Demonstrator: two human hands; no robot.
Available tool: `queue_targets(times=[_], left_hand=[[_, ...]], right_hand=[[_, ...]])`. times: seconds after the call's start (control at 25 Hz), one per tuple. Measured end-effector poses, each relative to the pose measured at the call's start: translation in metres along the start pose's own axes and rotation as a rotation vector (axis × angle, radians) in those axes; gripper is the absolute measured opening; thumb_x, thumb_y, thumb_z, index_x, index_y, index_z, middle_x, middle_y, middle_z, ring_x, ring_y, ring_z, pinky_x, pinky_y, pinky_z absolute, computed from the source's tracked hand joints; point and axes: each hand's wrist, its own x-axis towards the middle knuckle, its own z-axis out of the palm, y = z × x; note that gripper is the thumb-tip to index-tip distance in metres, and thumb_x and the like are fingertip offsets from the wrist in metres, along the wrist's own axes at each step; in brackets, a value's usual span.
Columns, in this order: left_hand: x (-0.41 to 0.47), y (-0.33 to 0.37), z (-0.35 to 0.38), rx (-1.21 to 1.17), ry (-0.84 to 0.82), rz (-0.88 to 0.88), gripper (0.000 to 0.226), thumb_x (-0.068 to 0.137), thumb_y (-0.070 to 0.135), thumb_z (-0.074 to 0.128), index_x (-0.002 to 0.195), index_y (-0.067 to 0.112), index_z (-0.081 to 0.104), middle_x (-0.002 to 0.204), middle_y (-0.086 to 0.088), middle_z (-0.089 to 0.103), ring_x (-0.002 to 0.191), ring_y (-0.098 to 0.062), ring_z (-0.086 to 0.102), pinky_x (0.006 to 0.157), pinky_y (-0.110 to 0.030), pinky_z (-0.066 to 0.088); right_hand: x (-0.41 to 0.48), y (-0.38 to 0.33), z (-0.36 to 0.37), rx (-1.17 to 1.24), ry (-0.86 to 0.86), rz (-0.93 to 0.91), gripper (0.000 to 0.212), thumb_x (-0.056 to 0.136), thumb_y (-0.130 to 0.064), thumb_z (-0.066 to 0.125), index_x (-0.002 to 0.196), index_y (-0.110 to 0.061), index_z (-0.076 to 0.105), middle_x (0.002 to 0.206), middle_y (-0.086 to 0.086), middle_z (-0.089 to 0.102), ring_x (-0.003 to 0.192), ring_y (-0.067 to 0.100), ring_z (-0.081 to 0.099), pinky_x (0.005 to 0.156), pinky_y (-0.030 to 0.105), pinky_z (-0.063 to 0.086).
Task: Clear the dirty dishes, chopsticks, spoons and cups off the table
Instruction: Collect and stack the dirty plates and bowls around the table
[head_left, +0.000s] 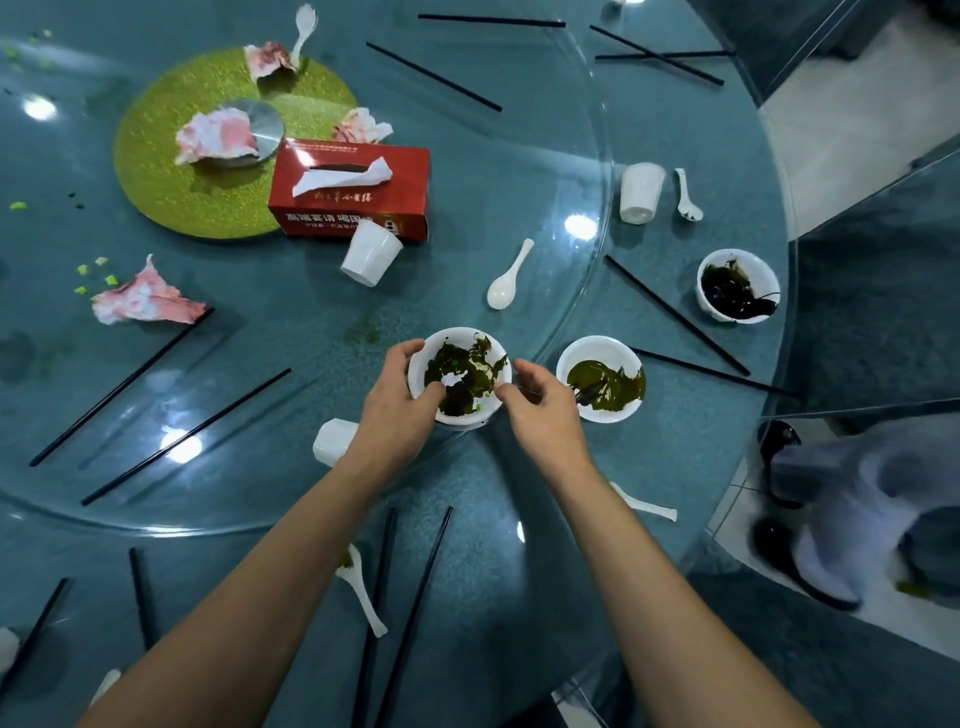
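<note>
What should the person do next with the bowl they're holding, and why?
Probably lift the dirty bowl and set it in the neighbouring bowl to its right. The left hand and right hand both grip its rim, and that second bowl sits close by, so stacking looks easiest.

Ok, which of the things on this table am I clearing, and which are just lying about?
To clear: the green-smeared white bowl held by the left hand, two other dirty white bowls, white plastic cups, white spoons, black chopsticks.
Lying about: red cardboard tissue box, crumpled pink-stained napkins, round green mat, green food scraps.
</note>
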Motion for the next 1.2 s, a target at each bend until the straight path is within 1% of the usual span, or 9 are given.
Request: queue_targets(times=[0.12,0.2,0.48,0.6,0.76,0.96,1.08,1.16,1.2], left_hand=[[0.0,0.003,0.004,-0.02,0.0,0.007,0.042,0.095,0.018,0.062,0.126,0.041,0.046,0.109,0.024,0.061,0.107,-0.012,0.063,0.097,-0.037,0.05],[-0.001,0.008,0.008,-0.045,0.0,0.03,0.042,0.094,0.016,0.062,0.126,0.04,0.048,0.109,0.023,0.062,0.107,-0.008,0.063,0.097,-0.036,0.052],[0.001,0.039,0.052,-0.079,-0.074,0.123,0.045,0.093,0.01,0.062,0.132,0.03,0.052,0.117,0.02,0.062,0.109,-0.008,0.064,0.1,-0.041,0.054],[0.0,0.052,0.075,-0.071,-0.135,0.136,0.046,0.095,0.011,0.062,0.135,0.029,0.05,0.116,0.022,0.06,0.109,-0.007,0.063,0.1,-0.04,0.054],[0.0,0.061,0.105,-0.054,-0.19,0.141,0.045,0.094,0.013,0.063,0.134,0.028,0.051,0.115,0.021,0.061,0.109,-0.01,0.065,0.1,-0.041,0.054],[0.002,0.062,0.132,0.001,-0.25,0.082,0.053,0.081,0.032,0.059,0.132,0.037,0.048,0.121,0.011,0.065,0.114,-0.015,0.065,0.105,-0.045,0.05],[0.002,0.06,0.141,0.045,-0.266,0.056,0.054,0.087,0.03,0.061,0.138,0.033,0.046,0.12,0.012,0.062,0.114,-0.015,0.062,0.102,-0.032,0.05],[0.002,0.058,0.143,0.081,-0.253,0.053,0.051,0.096,0.021,0.06,0.143,0.027,0.045,0.117,0.013,0.056,0.109,-0.013,0.058,0.086,-0.015,0.044],[0.001,0.057,0.144,0.098,-0.243,0.05,0.051,0.097,0.019,0.06,0.144,0.026,0.044,0.117,0.013,0.055,0.108,-0.011,0.055,0.083,-0.014,0.041]], right_hand=[[0.002,0.002,-0.004,0.035,-0.025,0.012,0.03,0.095,-0.015,0.066,0.124,-0.02,0.067,0.102,-0.016,0.07,0.088,-0.014,0.062,0.085,0.008,0.047],[0.003,0.003,-0.009,0.064,0.0,0.007,0.025,0.095,-0.015,0.066,0.118,-0.023,0.069,0.097,-0.018,0.071,0.085,-0.015,0.063,0.079,0.008,0.046],[0.01,0.009,-0.06,0.127,0.14,-0.028,0.026,0.092,-0.016,0.066,0.117,-0.02,0.071,0.1,-0.012,0.074,0.096,0.003,0.068,0.094,0.026,0.053],[0.012,0.015,-0.083,0.134,0.189,-0.035,0.025,0.092,-0.014,0.065,0.112,-0.026,0.072,0.097,-0.013,0.075,0.095,0.002,0.069,0.091,0.024,0.053],[0.016,0.027,-0.111,0.152,0.24,-0.015,0.028,0.094,-0.013,0.065,0.118,-0.026,0.07,0.095,-0.019,0.073,0.092,-0.006,0.068,0.086,0.016,0.051],[0.028,0.04,-0.128,0.147,0.253,0.012,0.029,0.093,-0.015,0.066,0.12,-0.025,0.069,0.105,-0.014,0.072,0.102,0.002,0.067,0.098,0.027,0.053],[0.035,0.047,-0.129,0.144,0.248,0.036,0.027,0.093,-0.016,0.066,0.114,-0.032,0.068,0.104,-0.013,0.073,0.103,0.006,0.068,0.101,0.033,0.053],[0.038,0.051,-0.128,0.123,0.236,0.047,0.027,0.092,-0.018,0.066,0.116,-0.03,0.068,0.107,-0.012,0.073,0.104,0.006,0.068,0.102,0.035,0.053],[0.039,0.053,-0.127,0.111,0.232,0.048,0.029,0.091,-0.02,0.066,0.119,-0.029,0.068,0.109,-0.012,0.073,0.106,0.007,0.067,0.103,0.037,0.052]])
